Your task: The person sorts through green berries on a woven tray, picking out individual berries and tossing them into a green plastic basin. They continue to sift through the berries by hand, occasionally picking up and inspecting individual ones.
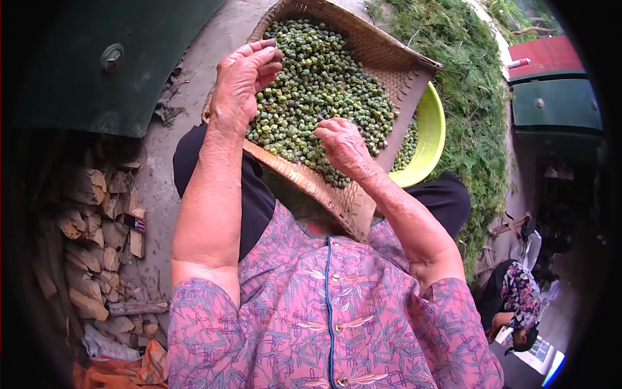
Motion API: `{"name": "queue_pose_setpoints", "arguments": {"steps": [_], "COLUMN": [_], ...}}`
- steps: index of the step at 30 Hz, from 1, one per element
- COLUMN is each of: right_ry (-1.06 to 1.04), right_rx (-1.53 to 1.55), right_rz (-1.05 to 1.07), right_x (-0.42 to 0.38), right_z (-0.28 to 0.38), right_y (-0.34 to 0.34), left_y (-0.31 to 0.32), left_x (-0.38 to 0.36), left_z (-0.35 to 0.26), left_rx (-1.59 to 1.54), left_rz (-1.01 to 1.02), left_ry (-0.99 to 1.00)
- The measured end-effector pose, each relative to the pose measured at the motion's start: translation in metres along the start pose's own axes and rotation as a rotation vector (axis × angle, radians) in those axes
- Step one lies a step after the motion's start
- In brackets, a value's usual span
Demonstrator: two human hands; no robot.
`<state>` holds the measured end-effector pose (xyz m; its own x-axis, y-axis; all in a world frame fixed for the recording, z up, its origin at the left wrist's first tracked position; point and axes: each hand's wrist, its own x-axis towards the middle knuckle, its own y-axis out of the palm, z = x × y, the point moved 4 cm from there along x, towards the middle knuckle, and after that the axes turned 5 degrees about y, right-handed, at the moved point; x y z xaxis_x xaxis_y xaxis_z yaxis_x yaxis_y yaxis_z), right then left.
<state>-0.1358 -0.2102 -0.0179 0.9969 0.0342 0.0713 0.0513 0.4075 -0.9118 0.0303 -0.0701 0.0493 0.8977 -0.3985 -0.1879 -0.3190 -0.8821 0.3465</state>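
Note:
A woven bamboo tray [382, 45] rests tilted across my lap, with small round green berries [317, 71] spread over much of it. Over the tray's left side is my left hand [249, 74], its fingers loosely bent and apart above the berries. My right hand [343, 146] is down among the berries near the tray's middle, fingertips pinched together; I cannot tell what lies between them. Under the tray's right edge stands a yellow-green basin [433, 126], holding more of the same berries. The tray hides part of the basin.
Cut green foliage [463, 91] covers the ground to the right. Split firewood [84, 246] is stacked at the left, below a dark green panel [84, 65]. Orange cloth [139, 369] lies at bottom left. Another person [518, 298] is at the far right.

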Motion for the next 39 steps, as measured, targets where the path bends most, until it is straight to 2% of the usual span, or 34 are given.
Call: {"name": "queue_pose_setpoints", "arguments": {"steps": [1, 2, 5, 6, 10, 12, 14, 16, 18, 20, 22, 24, 26, 30, 32, 33, 34, 36, 37, 38, 39], "right_ry": [-0.093, -0.115, -0.178, -0.158, 0.063, 0.131, 0.218, 0.293, 0.248, 0.297, 0.208, 0.406, 0.332, 0.378, 0.322, 0.233, 0.196, 0.007, -0.068, -0.109, -0.056], "right_rx": [-0.01, 0.039, -0.023, -0.065, -0.33, -0.306, -0.17, 0.152, 0.456, 0.679, 0.568, 0.595, 0.445, 0.415, 0.423, 0.402, 0.433, 0.292, 0.113, 0.017, -0.021], "right_rz": [-0.007, 0.073, 0.092, 0.114, -0.022, -0.169, -0.321, -0.222, -0.113, 0.176, 0.19, 0.181, -0.059, -0.229, -0.316, -0.294, -0.176, -0.004, 0.121, 0.078, 0.031], "right_x": [-0.001, -0.004, -0.013, -0.012, -0.004, 0.001, -0.002, -0.003, -0.003, -0.001, 0.006, 0.012, 0.016, 0.017, 0.017, 0.017, 0.016, 0.01, 0.008, 0.006, 0.005], "right_z": [0.013, 0.018, 0.019, 0.012, -0.037, -0.048, -0.046, -0.034, -0.015, -0.001, -0.01, -0.035, -0.049, -0.057, -0.045, -0.034, -0.024, -0.003, -0.004, -0.01, -0.02], "right_y": [0.006, 0.016, 0.027, 0.023, 0.0, -0.015, -0.022, -0.015, 0.003, 0.02, 0.03, 0.025, 0.006, -0.013, -0.011, -0.004, 0.009, 0.023, 0.03, 0.029, 0.026], "left_y": [0.001, 0.001, 0.0, -0.001, 0.0, 0.0, -0.001, 0.0, 0.002, 0.002, 0.002, 0.002, 0.002, 0.004, 0.004, 0.004, 0.004, 0.003, 0.002, 0.002, 0.001], "left_x": [-0.001, -0.002, -0.002, -0.001, 0.001, 0.001, 0.001, 0.003, 0.003, 0.003, 0.004, 0.004, 0.004, 0.003, 0.003, 0.003, 0.003, 0.004, 0.003, 0.003, 0.003], "left_z": [0.0, -0.001, -0.001, -0.001, 0.001, -0.001, 0.0, 0.0, 0.001, 0.002, 0.005, 0.005, 0.003, 0.001, 0.001, 0.001, 0.001, 0.002, 0.003, 0.004, 0.003], "left_rx": [-0.001, 0.001, 0.005, 0.004, 0.0, 0.003, 0.003, 0.007, 0.016, 0.029, 0.027, 0.029, 0.028, 0.019, 0.022, 0.027, 0.033, 0.021, 0.005, 0.009, 0.01], "left_rz": [0.0, 0.004, -0.009, -0.011, 0.021, 0.007, 0.002, 0.018, 0.026, 0.031, 0.029, 0.03, 0.029, 0.031, 0.032, 0.03, 0.027, 0.038, 0.048, 0.049, 0.048], "left_ry": [0.001, 0.0, -0.017, -0.02, -0.004, 0.001, 0.003, 0.013, 0.009, 0.001, -0.004, -0.002, 0.002, 0.009, 0.011, 0.009, 0.007, 0.007, 0.007, 0.003, 0.0]}}
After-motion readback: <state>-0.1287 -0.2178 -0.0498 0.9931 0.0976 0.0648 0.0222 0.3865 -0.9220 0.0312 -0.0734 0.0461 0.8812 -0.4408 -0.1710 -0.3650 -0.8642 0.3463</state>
